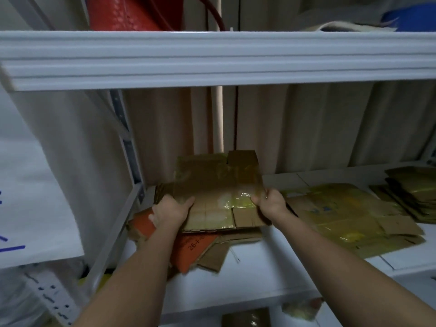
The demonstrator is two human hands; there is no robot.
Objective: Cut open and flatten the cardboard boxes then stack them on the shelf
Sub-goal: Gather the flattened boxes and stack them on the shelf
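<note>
Your left hand (171, 212) and right hand (269, 202) each pinch a side of the flattened box (217, 192), lowering it onto the pile beneath your grip; more flattened stacks (349, 218) lie on the shelf (271, 274) rightward, so stacking looks well advanced

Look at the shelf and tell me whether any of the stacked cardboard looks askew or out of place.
Yes. Under the flattened box that the left hand and right hand grip, the orange cardboard piece lies skewed, its corner overhanging the shelf edge. The right-hand cardboard pile lies flatter.
</note>
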